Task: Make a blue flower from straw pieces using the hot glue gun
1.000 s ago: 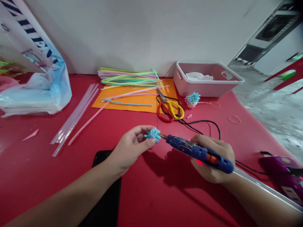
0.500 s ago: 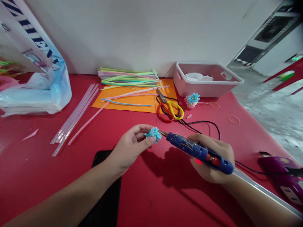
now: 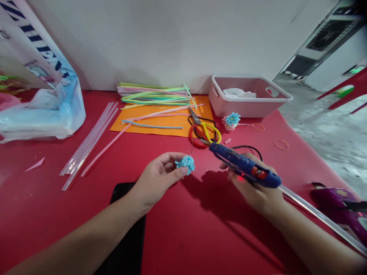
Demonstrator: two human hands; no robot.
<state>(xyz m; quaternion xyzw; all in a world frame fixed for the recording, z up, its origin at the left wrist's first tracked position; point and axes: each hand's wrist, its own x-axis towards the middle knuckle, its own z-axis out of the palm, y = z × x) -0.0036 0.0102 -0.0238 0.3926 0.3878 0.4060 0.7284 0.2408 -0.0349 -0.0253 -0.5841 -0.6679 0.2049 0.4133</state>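
Note:
Between the thumb and fingers of my left hand (image 3: 157, 177) is a small blue craft flower (image 3: 185, 164), with a thin wire or thread rising from it. My right hand (image 3: 258, 187) is wrapped round a dark blue hot glue gun (image 3: 241, 162), whose red light glows and whose clear glue stick (image 3: 318, 215) trails out the back. The gun's metal nozzle points up and left, apart from the flower. Scissors (image 3: 208, 131) with one red and one yellow handle lie just behind the nozzle.
Pipe cleaners (image 3: 156, 95) lie on orange paper (image 3: 160, 131). Clear glue sticks (image 3: 88, 141) and a plastic bag (image 3: 65, 103) are left. A pink basket (image 3: 252, 107), a finished flower (image 3: 232, 120) and rubber bands (image 3: 281, 144) are right. A black phone (image 3: 129, 236) and purple power strip (image 3: 338, 210) are nearer.
The glue gun in my right hand has lifted up and right; its nozzle has left the blue flower. My left hand stays nearly still with the flower.

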